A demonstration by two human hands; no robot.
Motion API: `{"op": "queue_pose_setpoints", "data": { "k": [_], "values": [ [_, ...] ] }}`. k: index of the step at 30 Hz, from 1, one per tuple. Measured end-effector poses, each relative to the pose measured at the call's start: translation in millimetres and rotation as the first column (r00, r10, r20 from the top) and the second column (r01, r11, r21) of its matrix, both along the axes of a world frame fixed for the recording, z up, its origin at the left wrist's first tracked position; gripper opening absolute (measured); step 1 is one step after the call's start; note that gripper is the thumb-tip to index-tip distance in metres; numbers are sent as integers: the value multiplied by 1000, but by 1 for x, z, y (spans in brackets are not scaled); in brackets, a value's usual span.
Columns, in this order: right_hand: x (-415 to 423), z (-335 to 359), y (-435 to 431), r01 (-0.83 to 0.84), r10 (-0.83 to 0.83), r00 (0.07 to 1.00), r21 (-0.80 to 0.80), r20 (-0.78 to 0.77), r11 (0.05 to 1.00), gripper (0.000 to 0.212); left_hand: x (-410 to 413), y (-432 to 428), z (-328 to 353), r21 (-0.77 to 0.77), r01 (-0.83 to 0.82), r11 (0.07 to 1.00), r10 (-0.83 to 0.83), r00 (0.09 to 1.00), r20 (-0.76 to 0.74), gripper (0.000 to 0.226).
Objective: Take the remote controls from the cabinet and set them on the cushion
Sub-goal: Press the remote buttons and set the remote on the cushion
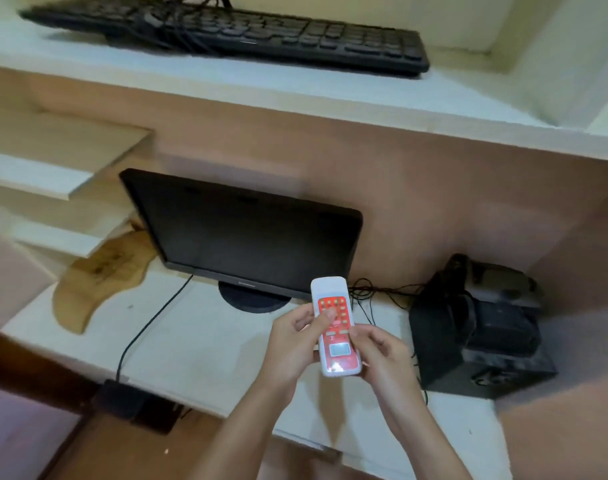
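Centrally, a white remote control with a red button face sits lifted above the cabinet shelf, display end toward the person, far end pointing at the monitor. Left hand grips its left edge, thumb pressed across the red keys, fingers wrapped behind. Right hand pinches the right edge near the small display, fingers curled underneath. Both hands closed on it; remote clear of the shelf surface.

Just beyond the remote: black monitor on a round stand, tilted back, its base close to the remote's far tip. Thin black cables trail right from the stand, passing just behind the hands. Right of the hands, near: black speaker box, close to the right wrist. Left of the monitor: a wooden board lying flat, and a black cord running to the shelf's near edge, down to a dark box below.

Open shelf surface lies left of the hands, between cord and forearms. Near edge of shelf passes under both forearms. Upper shelf carries a black keyboard, blurred, well above.
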State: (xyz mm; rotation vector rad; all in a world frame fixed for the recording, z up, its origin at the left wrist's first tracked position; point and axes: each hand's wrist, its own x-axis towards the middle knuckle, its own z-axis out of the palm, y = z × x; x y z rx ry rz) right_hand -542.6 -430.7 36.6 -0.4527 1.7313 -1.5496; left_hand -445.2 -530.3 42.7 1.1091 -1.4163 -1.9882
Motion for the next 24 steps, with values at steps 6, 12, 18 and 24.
{"op": "queue_pose_setpoints", "data": {
  "k": [6,12,18,24],
  "values": [
    [31,1,-52,-349,349,937,-10,6,937,23,60,-16,-3,-34,-310,950,311,949,42,18],
    [79,4,-77,-746,747,665,-30,-2,665,19,128,18,-3,-55,-673,738,675,737,39,18],
    [136,-14,-60,-924,924,382,-20,-25,381,13,178,88,-12,-81,-880,467,883,461,87,15],
    [211,-18,-17,-1000,998,-9,-22,-56,-10,14,232,176,-14,-87,-977,193,977,183,111,24]
  ]
}}
